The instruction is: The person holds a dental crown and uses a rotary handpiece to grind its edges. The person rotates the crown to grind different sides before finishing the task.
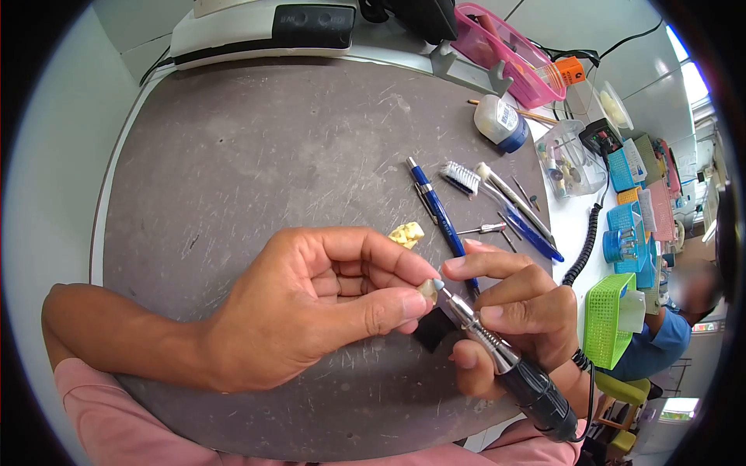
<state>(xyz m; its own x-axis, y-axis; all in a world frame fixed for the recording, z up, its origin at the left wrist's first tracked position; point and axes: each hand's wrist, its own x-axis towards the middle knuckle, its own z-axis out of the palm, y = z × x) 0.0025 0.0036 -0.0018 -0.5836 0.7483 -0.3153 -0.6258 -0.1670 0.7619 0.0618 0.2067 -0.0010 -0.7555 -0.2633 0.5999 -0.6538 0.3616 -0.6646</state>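
Observation:
My left hand (pixel 326 303) pinches a small pale piece (pixel 427 291) between thumb and fingertips. In my right hand (pixel 528 314) is a rotary handpiece (pixel 509 365) with a silver front and black body, held like a pen. Its bluish-grey tip (pixel 438 284) is at the pale piece; whether they touch is hard to tell. Just beyond my fingers lies a yellowish lump (pixel 406 234). A dark flat block (pixel 434 331) is partly hidden below my hands. The blue mechanical pencil (pixel 437 206) lies behind my right fingers.
Brushes (pixel 497 194) and thin metal tools lie right of the pencil. Farther back are a jar (pixel 500 123), a clear box (pixel 571 159) and a pink basket (pixel 509 58). A green basket (pixel 606 320) and a coiled cable (pixel 584 247) are at right. Another person (pixel 660 342) sits beyond.

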